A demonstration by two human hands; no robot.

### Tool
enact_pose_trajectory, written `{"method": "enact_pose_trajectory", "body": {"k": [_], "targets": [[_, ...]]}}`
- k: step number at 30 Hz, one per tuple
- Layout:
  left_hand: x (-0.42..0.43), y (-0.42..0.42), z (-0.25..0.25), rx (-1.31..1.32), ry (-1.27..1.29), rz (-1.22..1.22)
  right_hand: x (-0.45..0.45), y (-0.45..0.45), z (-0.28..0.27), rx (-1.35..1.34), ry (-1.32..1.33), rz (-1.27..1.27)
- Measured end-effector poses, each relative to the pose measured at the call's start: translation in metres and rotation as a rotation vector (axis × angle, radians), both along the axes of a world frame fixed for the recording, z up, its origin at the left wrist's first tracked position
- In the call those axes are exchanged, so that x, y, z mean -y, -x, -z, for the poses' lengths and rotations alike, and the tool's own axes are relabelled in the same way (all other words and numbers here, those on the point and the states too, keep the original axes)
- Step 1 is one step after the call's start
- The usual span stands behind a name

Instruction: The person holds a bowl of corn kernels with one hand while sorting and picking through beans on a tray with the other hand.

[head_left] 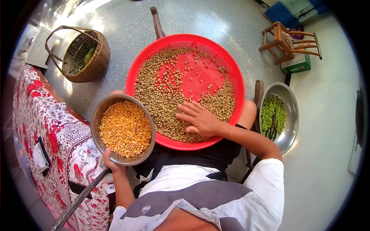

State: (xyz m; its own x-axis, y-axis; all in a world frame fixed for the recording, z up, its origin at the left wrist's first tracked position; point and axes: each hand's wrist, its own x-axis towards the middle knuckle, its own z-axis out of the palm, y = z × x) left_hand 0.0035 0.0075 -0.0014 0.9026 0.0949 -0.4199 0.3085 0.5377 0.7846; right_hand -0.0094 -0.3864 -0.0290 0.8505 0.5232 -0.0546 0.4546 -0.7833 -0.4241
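My left hand [110, 161] grips the near rim of a round metal bowl [96, 129], its thumb over the edge. Yellow-orange corn kernels [125, 129] fill much of the bowl. A wide red plastic sieve [192, 79] lies across my lap, just right of the bowl. Small tan-green beans or seeds [160, 107] cover much of its mesh; the exact kind is unclear. A bare patch shows toward the sieve's far middle. Palm down with fingers spread, my right hand [198, 120] rests on the beans near the sieve's near side.
A metal basin [292, 115] with chopped green pieces [272, 113] and dark-handled scissors [272, 129] stands at right. Far left is a wicker basket [94, 63] with green vegetables inside. A floral cloth [54, 142] drapes the left side; a wooden chair [283, 42] stands far right.
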Motion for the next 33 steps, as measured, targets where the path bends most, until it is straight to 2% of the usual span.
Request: {"method": "enact_pose_trajectory", "body": {"k": [2, 4, 7, 9, 11, 12, 14, 16, 20, 23, 25, 26, 28, 31, 33], "targets": [[0.0, 0.0, 0.001, 0.004, 0.005, 0.006, 0.002, 0.004, -0.002, -0.059, -0.05, -0.089], [0.0, 0.0, 0.0, -0.005, 0.01, 0.0, 0.01, 0.001, 0.002, 0.025, -0.016, 0.053], [0.001, 0.001, -0.001, -0.011, -0.006, -0.02, 0.036, -0.023, 0.012, 0.098, -0.144, 0.379], [-0.001, 0.001, 0.001, -0.01, -0.007, -0.023, 0.057, -0.049, 0.028, 0.263, -0.085, 0.555], [-0.002, 0.001, 0.002, -0.01, -0.008, -0.02, 0.078, -0.082, 0.044, 0.293, 0.022, 0.716], [-0.003, 0.0, 0.003, -0.013, -0.01, -0.019, 0.084, -0.098, 0.047, 0.296, 0.022, 0.721], [-0.004, 0.0, 0.002, -0.013, -0.015, -0.011, 0.078, -0.133, 0.051, 0.193, 0.074, 0.926], [0.0, 0.0, 0.0, -0.032, -0.023, -0.056, 0.054, -0.16, 0.051, 0.066, 0.136, 0.942], [0.006, -0.001, -0.005, -0.006, -0.039, -0.04, -0.008, -0.196, 0.046, 0.113, 0.039, 0.789], [0.005, -0.002, -0.004, 0.007, -0.037, -0.017, -0.053, -0.194, 0.043, 0.169, 0.066, 0.546], [0.009, -0.002, -0.008, 0.01, -0.04, -0.025, -0.07, -0.177, 0.048, 0.248, 0.057, 0.374], [0.01, -0.002, -0.009, 0.01, -0.039, -0.028, -0.076, -0.165, 0.047, 0.247, 0.058, 0.371], [0.011, -0.001, -0.009, 0.02, -0.016, -0.014, -0.077, -0.135, 0.045, 0.261, 0.003, 0.141], [0.003, 0.0, -0.003, -0.024, -0.042, -0.039, -0.063, -0.089, 0.03, 0.2, -0.1, -0.029], [0.001, 0.0, -0.003, -0.018, -0.049, -0.047, -0.046, -0.06, 0.021, 0.178, -0.078, -0.058]]}}
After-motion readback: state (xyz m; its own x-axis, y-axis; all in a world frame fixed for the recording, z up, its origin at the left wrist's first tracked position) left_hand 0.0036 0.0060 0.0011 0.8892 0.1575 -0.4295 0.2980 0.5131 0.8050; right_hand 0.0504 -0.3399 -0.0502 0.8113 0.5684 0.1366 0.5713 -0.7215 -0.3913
